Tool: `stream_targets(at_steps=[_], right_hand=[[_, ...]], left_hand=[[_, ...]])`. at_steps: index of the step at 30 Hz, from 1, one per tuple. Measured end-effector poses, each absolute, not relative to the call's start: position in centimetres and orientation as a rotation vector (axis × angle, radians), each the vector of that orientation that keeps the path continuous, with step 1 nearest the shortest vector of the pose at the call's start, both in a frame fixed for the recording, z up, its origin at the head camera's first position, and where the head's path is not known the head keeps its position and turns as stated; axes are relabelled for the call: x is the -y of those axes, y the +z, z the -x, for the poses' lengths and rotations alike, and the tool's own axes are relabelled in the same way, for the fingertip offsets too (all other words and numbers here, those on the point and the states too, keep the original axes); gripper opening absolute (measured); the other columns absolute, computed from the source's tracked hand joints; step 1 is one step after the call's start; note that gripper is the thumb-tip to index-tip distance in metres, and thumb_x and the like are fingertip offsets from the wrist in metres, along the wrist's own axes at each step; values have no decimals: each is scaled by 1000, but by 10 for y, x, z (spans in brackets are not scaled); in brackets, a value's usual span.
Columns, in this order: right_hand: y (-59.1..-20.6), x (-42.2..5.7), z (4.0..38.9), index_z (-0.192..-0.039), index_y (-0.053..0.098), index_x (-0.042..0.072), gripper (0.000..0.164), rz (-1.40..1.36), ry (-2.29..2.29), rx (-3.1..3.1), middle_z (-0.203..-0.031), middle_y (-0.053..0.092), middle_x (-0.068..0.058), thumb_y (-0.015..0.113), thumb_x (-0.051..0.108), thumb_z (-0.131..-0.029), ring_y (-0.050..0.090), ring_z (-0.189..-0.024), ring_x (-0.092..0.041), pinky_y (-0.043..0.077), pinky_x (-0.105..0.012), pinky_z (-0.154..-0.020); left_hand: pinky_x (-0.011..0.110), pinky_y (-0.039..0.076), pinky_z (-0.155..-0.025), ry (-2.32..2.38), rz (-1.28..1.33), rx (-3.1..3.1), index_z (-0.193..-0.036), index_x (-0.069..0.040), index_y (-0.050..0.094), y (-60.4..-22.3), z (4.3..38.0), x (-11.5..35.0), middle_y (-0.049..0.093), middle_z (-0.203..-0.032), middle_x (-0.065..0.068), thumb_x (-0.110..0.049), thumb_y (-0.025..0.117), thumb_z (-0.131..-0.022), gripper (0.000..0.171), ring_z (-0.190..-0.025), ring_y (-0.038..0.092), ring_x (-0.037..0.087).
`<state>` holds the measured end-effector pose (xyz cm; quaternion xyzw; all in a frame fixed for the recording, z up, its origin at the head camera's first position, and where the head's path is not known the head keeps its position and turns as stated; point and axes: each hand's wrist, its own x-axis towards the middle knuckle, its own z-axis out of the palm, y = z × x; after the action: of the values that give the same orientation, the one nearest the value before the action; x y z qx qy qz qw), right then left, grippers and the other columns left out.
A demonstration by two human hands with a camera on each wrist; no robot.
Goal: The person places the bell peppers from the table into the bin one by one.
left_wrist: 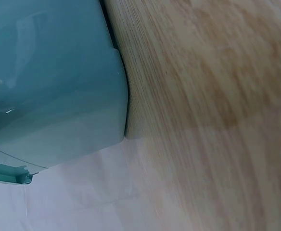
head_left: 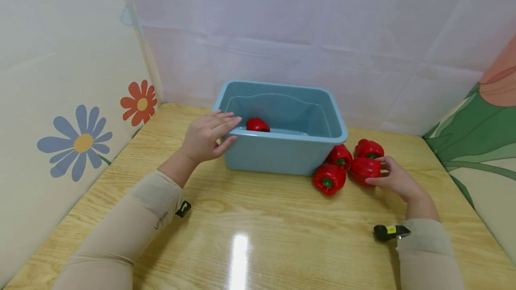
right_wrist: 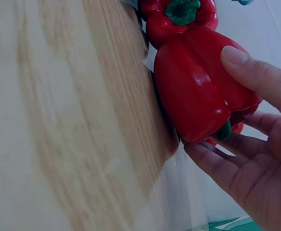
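My right hand (head_left: 399,180): pinching pepper (head_left: 364,170) | bearing from hand: toward left edge of table (head_left: 282,227), stem (right_wrist: 224,131) palmward | left hand (head_left: 206,138): extended on bin (head_left: 274,153)

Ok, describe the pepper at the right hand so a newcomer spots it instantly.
In the head view, find the blue bin on the wooden table. By its right end lie four clustered red peppers. The wanted pepper is the only one that the right hand holds between thumb and fingers.

Wood-grain tbl (head_left: 282,227) w/ bright glare streak (head_left: 239,261). Creased pale sheet (head_left: 262,17) behind; L wall (head_left: 44,57) has blue flower (head_left: 82,142) & orange flower (head_left: 141,104).
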<state>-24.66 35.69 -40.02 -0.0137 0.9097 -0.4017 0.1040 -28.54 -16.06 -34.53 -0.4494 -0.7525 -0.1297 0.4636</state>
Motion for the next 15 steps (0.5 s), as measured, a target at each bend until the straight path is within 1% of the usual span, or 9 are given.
stream_targets(at_steps=[6, 12, 15], right_hand=[[-398, -357, 245, -136, 24, 1, 86, 34, -1174, -2679, -134, 30, -26, 70, 43, -76, 36, -116, -44, 47, -44, -85], [-395, -358, 244, -136, 23, 0, 88, 31, -1166, -2688, -134, 30, -27, 70, 43, -76, 37, -116, -44, 46, -46, -86], [-391, -357, 242, -136, 23, 0, 86, 34, -1164, -2697, -134, 31, -27, 69, 42, -76, 36, -116, -44, 44, -48, -87]], left_hand=[[44, 45, -92, -321, 1103, 1850, -117, -7, 63, -346, 286, 161, 66, -107, 13, -28, 62, -80, 44, -101, 62, 26], [44, 44, -93, -312, 1096, 1850, -118, -7, 63, -347, 286, 161, 66, -107, 12, -33, 56, -85, 42, -102, 62, 26], [43, 44, -93, -314, 1095, 1849, -118, -7, 63, -347, 286, 161, 66, -107, 12, -32, 56, -84, 42, -102, 62, 26]])
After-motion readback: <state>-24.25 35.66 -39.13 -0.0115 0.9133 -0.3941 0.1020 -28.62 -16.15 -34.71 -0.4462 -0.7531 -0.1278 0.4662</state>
